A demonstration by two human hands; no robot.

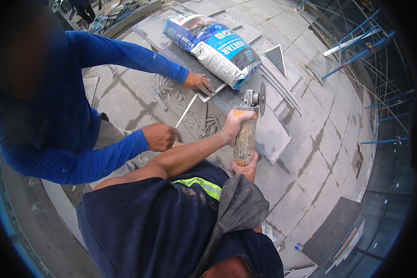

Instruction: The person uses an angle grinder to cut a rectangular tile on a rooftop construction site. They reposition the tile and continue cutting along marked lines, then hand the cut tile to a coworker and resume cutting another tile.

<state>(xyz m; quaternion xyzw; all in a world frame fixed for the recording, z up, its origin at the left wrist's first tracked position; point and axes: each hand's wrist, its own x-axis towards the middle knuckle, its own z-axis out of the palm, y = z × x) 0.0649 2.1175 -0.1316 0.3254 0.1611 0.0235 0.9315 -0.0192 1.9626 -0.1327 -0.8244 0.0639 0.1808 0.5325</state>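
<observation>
An angle grinder [245, 141] with a worn, dusty orange-and-grey body is in both my hands. My left hand [236, 125] is closed round its front end, just below the metal gear head. Lower down, my right hand [246, 169] grips the rear end, partly hidden by grey mesh fabric. The thin cutting disc [262, 98] stands on edge at the right of the head, apart from the stone slab [268, 134]. Left of the grinder, a co-worker's hand [199, 83] presses on a thin, pale angled strip [186, 110]; their other hand [160, 137] is near its lower end.
A blue-and-white mortar bag [215, 48] lies on the slabs beyond the grinder. Broken tile offcuts [211, 123] litter the ground beside the co-worker. Blue scaffold poles [356, 56] stand at the right. A dark board [333, 229] lies at the lower right.
</observation>
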